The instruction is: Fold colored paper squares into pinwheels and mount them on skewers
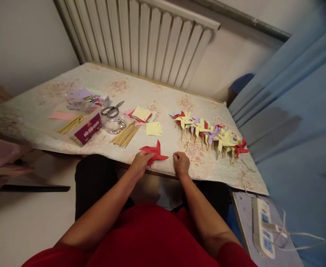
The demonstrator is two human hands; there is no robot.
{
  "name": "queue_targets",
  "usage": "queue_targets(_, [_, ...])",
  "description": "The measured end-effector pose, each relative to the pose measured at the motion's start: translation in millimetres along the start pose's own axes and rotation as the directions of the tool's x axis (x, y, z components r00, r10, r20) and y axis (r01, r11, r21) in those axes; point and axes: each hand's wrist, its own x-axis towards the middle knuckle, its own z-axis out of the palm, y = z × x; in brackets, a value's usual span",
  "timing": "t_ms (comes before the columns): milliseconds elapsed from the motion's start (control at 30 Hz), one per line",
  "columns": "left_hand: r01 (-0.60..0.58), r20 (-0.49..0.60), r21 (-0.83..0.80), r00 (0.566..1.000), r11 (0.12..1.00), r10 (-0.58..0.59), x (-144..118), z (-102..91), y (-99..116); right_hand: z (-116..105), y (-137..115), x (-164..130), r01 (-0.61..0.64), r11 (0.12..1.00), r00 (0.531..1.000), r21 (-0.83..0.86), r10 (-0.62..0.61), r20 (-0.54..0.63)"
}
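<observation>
Both hands sit at the table's near edge, lower centre: left hand (pixel 140 162) pinches the red paper pinwheel (pixel 155 152), right hand (pixel 181 163) rests curled beside it, grip unclear. Finished pinwheels (pixel 211 134) line up right; sticks (pixel 125 135) lie left.

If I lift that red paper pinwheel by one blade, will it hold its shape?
Probably not: the red pinwheel looks like thin folded paper, so it would likely flex. It seems very light. The left hand pinches its edge; the right hand rests beside it.

One head-worn view — forward and steeply down, close above the table's (pixel 68 144) near edge; radiator (pixel 151 40) beyond
</observation>
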Motion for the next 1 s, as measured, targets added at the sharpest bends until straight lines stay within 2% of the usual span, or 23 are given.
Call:
queue_targets(267, [-0.016,0.045,0.024,0.999,1.0,0.015,-0.8,-1.5,0.1,-0.5,-1.8,1.5,-0.039,0.999,0.999,-0.029,0.039,-0.004])
queue_targets(500, [-0.007,0.04,0.015,0.999,1.0,0.006,-2.1,-1.5,-0.6,-0.6,0.8,3.4,-0.033,0.999,0.999,0.003,0.033,-0.012])
queue_targets(633, [0.015,0.032,0.012,0.999,1.0,-0.015,-2.5,-0.8,0.1,-0.6,5.4,7.2,-0.032,0.998,0.999,0.054,0.032,0.002])
queue_targets(733, [0.017,0.025,0.015,1.0,1.0,-0.017,-0.6,-1.1,-2.1,-1.6,10.7,8.7,-0.041,0.987,0.999,0.157,0.043,-0.007])
queue_targets(833, [0.008,0.014,0.012,1.0,1.0,-0.008,1.7,-2.4,-4.3,-1.4,14.8,6.3,-0.063,0.97,0.992,0.236,0.086,-0.089])
queue_targets(933, [0.008,0.032,0.009,0.999,1.0,-0.008,2.5,-4.4,-3.8,0.7,15.7,2.3,-0.079,0.978,0.962,0.191,0.125,-0.244])
queue_targets(1000, [0.003,0.038,0.019,0.999,1.0,-0.004,2.2,-5.4,-2.4,1.9,15.2,0.6,-0.1,0.983,0.94,0.157,0.145,-0.309])
